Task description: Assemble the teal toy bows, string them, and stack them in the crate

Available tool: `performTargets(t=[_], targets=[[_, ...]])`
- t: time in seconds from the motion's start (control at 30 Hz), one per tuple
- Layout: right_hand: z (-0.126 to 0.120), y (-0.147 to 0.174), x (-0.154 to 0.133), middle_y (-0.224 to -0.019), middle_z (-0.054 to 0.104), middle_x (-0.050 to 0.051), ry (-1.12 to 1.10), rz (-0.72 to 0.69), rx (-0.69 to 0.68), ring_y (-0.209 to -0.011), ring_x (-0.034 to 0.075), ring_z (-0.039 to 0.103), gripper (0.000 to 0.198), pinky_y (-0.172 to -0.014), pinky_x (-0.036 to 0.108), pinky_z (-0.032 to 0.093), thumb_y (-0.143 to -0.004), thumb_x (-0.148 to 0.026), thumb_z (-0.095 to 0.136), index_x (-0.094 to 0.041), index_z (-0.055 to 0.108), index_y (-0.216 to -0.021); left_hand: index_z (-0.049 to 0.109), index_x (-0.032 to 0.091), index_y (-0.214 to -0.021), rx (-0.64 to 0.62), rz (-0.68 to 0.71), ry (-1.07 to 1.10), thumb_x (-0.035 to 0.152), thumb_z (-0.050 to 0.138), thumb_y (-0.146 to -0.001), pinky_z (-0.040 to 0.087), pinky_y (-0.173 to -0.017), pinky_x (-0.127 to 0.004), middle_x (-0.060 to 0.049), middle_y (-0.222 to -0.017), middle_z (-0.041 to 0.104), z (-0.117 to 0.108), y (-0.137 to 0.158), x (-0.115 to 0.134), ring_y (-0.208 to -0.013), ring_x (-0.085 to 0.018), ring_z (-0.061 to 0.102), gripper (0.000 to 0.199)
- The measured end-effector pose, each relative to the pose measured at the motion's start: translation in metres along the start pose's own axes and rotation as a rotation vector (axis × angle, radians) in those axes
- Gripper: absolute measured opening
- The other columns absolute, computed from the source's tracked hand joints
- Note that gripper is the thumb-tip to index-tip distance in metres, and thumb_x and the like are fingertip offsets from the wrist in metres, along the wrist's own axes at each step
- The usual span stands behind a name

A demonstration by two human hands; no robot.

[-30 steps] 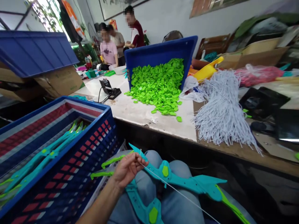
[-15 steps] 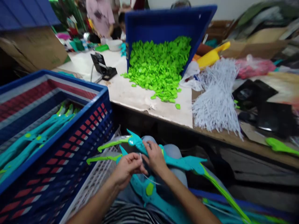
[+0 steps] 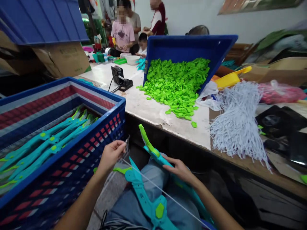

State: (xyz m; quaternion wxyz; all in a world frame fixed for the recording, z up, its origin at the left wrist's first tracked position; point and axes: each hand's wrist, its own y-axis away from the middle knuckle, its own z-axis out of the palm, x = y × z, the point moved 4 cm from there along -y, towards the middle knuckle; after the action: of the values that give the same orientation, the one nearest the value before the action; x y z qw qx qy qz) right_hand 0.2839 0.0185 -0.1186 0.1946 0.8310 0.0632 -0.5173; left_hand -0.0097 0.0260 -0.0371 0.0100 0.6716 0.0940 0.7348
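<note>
My left hand (image 3: 112, 156), fingers pinched, holds the end of a white string (image 3: 165, 192) that runs taut down to the lower right. My right hand (image 3: 179, 168) is wrapped around a teal toy bow (image 3: 165, 162) with a bright green tip pointing up and away. Across my lap lies a second teal toy bow (image 3: 142, 188), carrying a green hexagonal piece (image 3: 160, 210) at its middle. The far end of the string is out of sight.
To the left, a blue crate (image 3: 105, 118) holds several teal bows (image 3: 48, 143). On the table stand a tipped blue bin (image 3: 177, 44) of green pieces (image 3: 175, 86), a soldering-iron stand (image 3: 124, 84), a bundle of white strings (image 3: 237, 124) and a yellow scoop (image 3: 231, 79). People stand at the back.
My hands have moved apart, the left drawing the string out to the left. My right hand's bow has swung from lying crosswise to pointing its tip away. The view has tilted up.
</note>
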Motion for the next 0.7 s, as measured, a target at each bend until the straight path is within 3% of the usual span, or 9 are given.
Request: performTargets(t=[0.33,0.7], targets=[[0.004,0.005,-0.004,-0.120,0.065,0.003,-0.005,0.058,0.057,-0.104,0.027,0.063,0.051,-0.092,0.040,0.051,-0.072,-0.035,0.065,-0.019,0.063,-0.120,0.063,0.015,-0.062,-0.132,0.247,-0.388,0.032,0.058,-0.070,0.034,-0.047,-0.020,0.001,-0.050,0.057,0.045,-0.048,0.028,-0.046,-0.009,0.046,0.020],[0.006,0.003,0.002,-0.124,0.063,0.006,0.016,-0.012,0.056,-0.114,0.028,0.058,0.056,-0.101,0.039,0.044,-0.072,-0.042,0.064,-0.018,0.061,-0.122,0.061,0.016,-0.060,-0.123,0.336,-0.545,0.024,0.056,-0.074,0.035,-0.053,-0.021,0.002,-0.050,0.058,0.053,-0.061,0.036,-0.050,-0.010,0.050,0.016]])
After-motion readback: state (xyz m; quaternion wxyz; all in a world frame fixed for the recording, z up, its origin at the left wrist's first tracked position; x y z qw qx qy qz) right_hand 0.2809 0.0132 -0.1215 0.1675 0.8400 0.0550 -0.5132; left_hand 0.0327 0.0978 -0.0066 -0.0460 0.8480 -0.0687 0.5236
